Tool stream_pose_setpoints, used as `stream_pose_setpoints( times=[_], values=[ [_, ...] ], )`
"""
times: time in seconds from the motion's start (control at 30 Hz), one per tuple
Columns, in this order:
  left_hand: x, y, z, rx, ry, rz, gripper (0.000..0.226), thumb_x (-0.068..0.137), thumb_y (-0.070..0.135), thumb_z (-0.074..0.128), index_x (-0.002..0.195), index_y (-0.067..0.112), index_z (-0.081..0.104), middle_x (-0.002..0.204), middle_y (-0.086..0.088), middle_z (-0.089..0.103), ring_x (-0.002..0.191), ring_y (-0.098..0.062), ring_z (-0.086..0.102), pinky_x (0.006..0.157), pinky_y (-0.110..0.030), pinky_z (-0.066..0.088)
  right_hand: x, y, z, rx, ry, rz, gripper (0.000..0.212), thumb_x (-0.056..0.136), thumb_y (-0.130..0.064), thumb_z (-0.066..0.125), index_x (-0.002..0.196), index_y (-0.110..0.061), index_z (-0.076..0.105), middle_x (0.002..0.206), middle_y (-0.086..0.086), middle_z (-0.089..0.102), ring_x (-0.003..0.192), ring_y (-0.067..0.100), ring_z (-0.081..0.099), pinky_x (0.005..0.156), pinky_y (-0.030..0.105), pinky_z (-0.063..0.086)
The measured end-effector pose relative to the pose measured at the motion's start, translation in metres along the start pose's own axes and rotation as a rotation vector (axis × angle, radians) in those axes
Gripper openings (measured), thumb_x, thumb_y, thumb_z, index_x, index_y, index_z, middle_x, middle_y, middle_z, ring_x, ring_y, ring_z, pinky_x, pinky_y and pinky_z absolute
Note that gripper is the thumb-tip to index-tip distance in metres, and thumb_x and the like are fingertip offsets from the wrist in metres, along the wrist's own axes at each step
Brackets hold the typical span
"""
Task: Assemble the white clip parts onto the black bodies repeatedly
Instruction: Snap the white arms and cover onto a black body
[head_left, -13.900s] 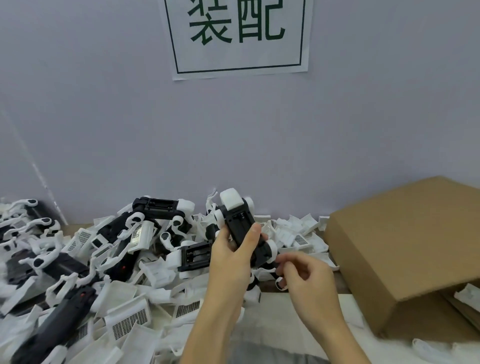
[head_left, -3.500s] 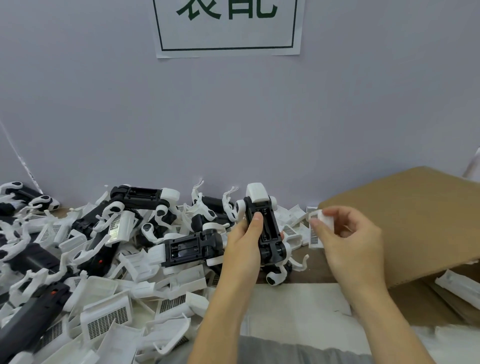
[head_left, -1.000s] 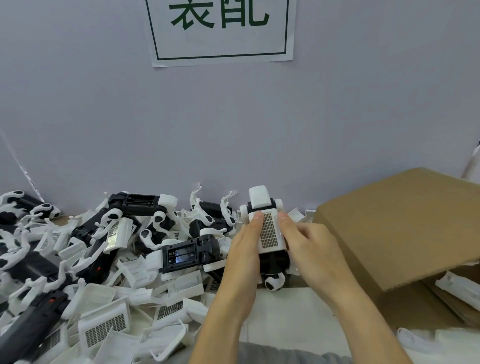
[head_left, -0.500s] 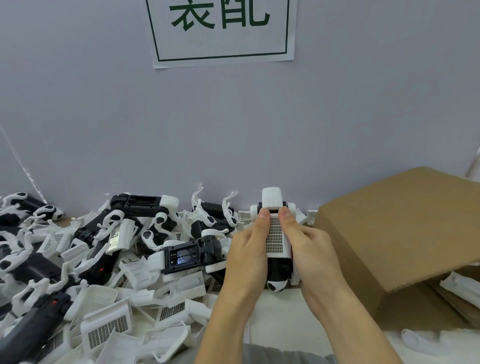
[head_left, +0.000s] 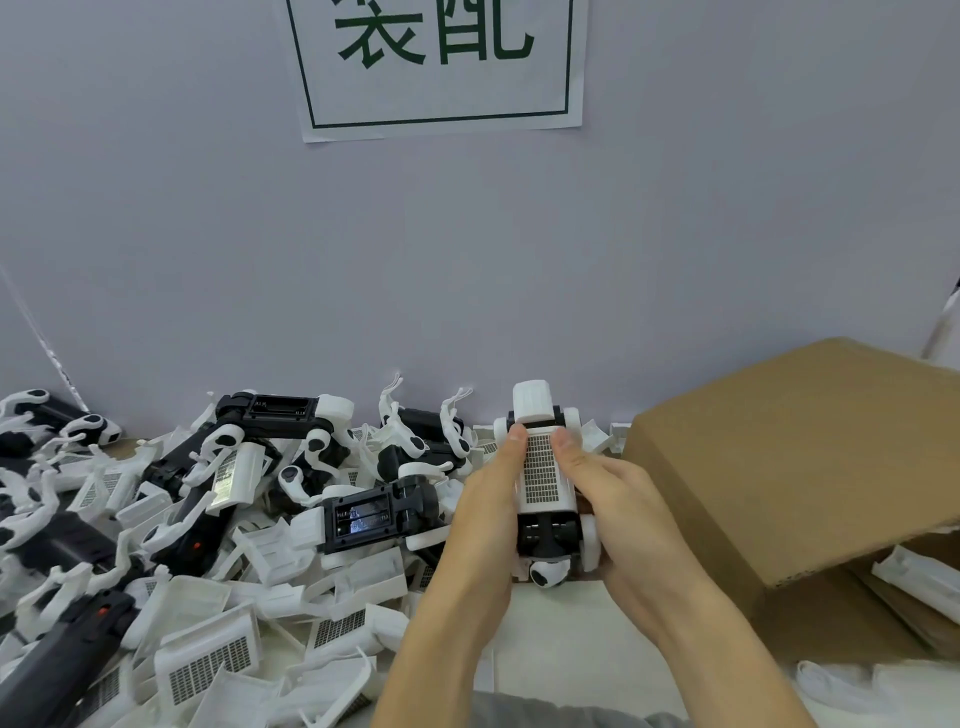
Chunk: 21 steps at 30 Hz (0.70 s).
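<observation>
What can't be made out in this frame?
- Head view: whether the white cover has fully latched onto the black body; left hand and right hand hide its edges.
- Cover's label print: too small.
- Wall sign: top cut off.
- Cardboard box contents: hidden.

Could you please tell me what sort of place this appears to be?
Probably a hand-assembly station in a small factory: a pile of loose white clip parts and black bodies on the bench, a cardboard box, and a printed wall sign.
</observation>
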<state>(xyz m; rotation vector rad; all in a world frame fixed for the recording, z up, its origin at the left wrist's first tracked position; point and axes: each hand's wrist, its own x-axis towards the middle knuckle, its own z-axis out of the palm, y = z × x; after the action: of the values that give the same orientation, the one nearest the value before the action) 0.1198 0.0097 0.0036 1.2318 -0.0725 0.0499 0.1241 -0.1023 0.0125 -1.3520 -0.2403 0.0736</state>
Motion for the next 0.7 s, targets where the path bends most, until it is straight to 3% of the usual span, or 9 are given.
stream_pose_setpoints(
  times=[0.07,0.13,0.2,0.3,0.4,0.5,0.6,0.7],
  values=[
    [0.0,0.0,-0.002,-0.035,0.001,-0.067,0.035,0.098,0.044,0.053,0.094,0.026,0.082,0.096,-0.007,0.079,0.086,-0.021,0.077,0.061,-0.031,0.06,-0.001,-0.002,-0.004,0.006,-0.007,0.01,0.037,0.085,-0.047,0.062,0.094,-0.016,0.081,0.099,0.011,0.078,0.094,0.03,0.076,0.077,0.045,0.061],
    [0.0,-0.001,-0.003,-0.041,-0.022,-0.094,0.033,0.088,0.04,0.062,0.102,0.017,0.08,0.101,-0.012,0.078,0.09,-0.027,0.076,0.067,-0.036,0.06,-0.001,-0.004,-0.007,0.001,0.005,0.018,0.038,0.086,-0.046,0.062,0.095,-0.014,0.081,0.1,0.013,0.078,0.095,0.032,0.075,0.086,0.052,0.059],
    [0.0,-0.002,-0.004,-0.032,-0.073,-0.075,0.033,0.082,0.039,0.064,0.1,0.015,0.08,0.102,-0.014,0.078,0.092,-0.027,0.076,0.071,-0.039,0.061,-0.002,-0.005,-0.008,-0.023,0.018,0.02,0.04,0.091,-0.046,0.06,0.095,-0.012,0.08,0.099,0.016,0.077,0.096,0.035,0.074,0.09,0.057,0.057],
    [-0.001,-0.002,-0.004,0.01,-0.097,-0.055,0.04,0.082,0.039,0.062,0.103,0.009,0.077,0.099,-0.013,0.078,0.089,-0.025,0.076,0.066,-0.035,0.061,-0.002,-0.004,-0.008,-0.071,0.062,-0.003,0.039,0.099,-0.041,0.055,0.091,-0.012,0.08,0.094,0.015,0.078,0.093,0.035,0.074,0.089,0.06,0.056],
    [-0.001,-0.005,-0.005,0.064,-0.105,-0.038,0.048,0.085,0.041,0.059,0.114,0.004,0.069,0.101,-0.013,0.077,0.092,-0.026,0.075,0.067,-0.032,0.059,-0.003,-0.004,-0.006,-0.12,0.094,-0.041,0.039,0.1,-0.038,0.054,0.087,-0.012,0.08,0.088,0.011,0.078,0.086,0.03,0.076,0.084,0.059,0.059],
    [-0.002,-0.003,-0.005,0.064,-0.112,-0.042,0.047,0.086,0.041,0.06,0.114,0.005,0.07,0.104,-0.015,0.077,0.094,-0.029,0.075,0.073,-0.041,0.061,-0.003,-0.004,-0.007,-0.091,0.091,-0.039,0.039,0.099,-0.038,0.055,0.088,-0.011,0.08,0.089,0.014,0.077,0.089,0.035,0.075,0.085,0.061,0.058],
    [-0.001,-0.001,-0.006,-0.004,-0.125,-0.076,0.042,0.083,0.042,0.063,0.106,0.009,0.075,0.103,-0.017,0.076,0.092,-0.032,0.075,0.088,-0.054,0.057,-0.003,-0.004,-0.013,-0.043,0.018,-0.001,0.038,0.095,-0.042,0.056,0.095,-0.014,0.08,0.098,0.013,0.078,0.095,0.032,0.075,0.088,0.056,0.058],
    [-0.001,-0.001,-0.008,-0.071,-0.149,-0.12,0.035,0.084,0.042,0.061,0.095,0.016,0.081,0.106,-0.017,0.076,0.095,-0.032,0.074,0.088,-0.053,0.057,-0.003,-0.004,-0.02,-0.047,-0.088,0.019,0.034,0.096,-0.037,0.055,0.108,-0.015,0.078,0.108,0.012,0.077,0.101,0.028,0.074,0.083,0.044,0.061]
  ],
)
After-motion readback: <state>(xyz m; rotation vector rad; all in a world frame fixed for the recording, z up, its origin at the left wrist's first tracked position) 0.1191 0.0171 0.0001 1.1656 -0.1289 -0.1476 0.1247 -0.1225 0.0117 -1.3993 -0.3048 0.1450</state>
